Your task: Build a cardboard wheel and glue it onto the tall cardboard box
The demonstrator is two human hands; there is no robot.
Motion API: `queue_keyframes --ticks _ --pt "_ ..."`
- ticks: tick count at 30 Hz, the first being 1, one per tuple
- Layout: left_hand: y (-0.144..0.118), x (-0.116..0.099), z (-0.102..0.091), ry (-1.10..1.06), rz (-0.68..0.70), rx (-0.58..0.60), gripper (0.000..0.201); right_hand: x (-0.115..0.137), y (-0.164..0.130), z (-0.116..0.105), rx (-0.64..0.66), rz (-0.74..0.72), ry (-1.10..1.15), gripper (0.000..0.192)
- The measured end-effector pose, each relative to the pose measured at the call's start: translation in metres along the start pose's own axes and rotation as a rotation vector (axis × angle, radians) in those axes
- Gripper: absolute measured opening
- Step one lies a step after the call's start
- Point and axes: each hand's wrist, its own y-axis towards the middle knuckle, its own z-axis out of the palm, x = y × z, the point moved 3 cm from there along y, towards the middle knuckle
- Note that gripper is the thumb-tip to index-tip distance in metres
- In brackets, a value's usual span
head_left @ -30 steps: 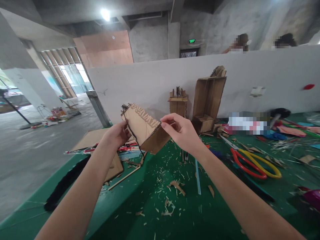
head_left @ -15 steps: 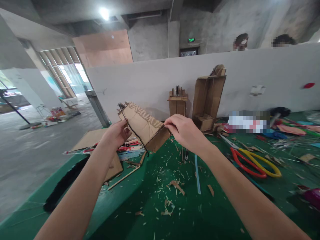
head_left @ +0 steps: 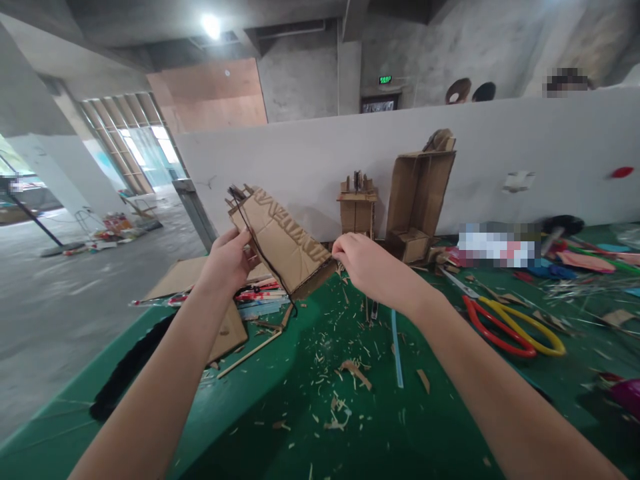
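I hold a brown cardboard model piece [head_left: 280, 237] with a zigzag cut edge above the green table [head_left: 310, 427]. My left hand [head_left: 227, 261] grips its left end, where a thin black cord [head_left: 265, 267] runs down across the face. My right hand [head_left: 367, 267] pinches the piece's right corner with closed fingers. The piece is tilted, its left end higher than its right.
Cardboard scraps and slivers [head_left: 345, 373] litter the mat. Red and yellow scissors [head_left: 505, 327] lie to the right. An upright cardboard box [head_left: 420, 193] and a small cardboard tower [head_left: 356, 207] stand against the white partition [head_left: 500, 147]. Flat cardboard sheets [head_left: 180, 277] lie at left.
The cardboard piece has risen slightly and tilted more, its left end lifted. My right hand slid lower along the right corner.
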Motion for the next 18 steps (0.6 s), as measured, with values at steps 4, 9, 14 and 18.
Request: queue_keyframes --ticks 4,9,14,18 --pt "-0.001 -0.003 0.0 0.027 0.035 0.039 0.009 -0.008 0.0 0.005 0.175 0.135 0.285 0.023" --pt "-0.004 -0.008 0.001 0.04 0.094 0.06 0.009 -0.012 -0.002 0.009 0.315 0.196 0.519 0.024" --pt "-0.004 -0.009 0.002 0.014 0.125 0.078 0.004 -0.01 -0.004 0.012 0.382 0.176 0.676 0.022" --pt "-0.001 -0.006 0.001 0.004 0.132 0.11 0.005 -0.009 -0.006 0.015 0.434 0.152 0.773 0.02"
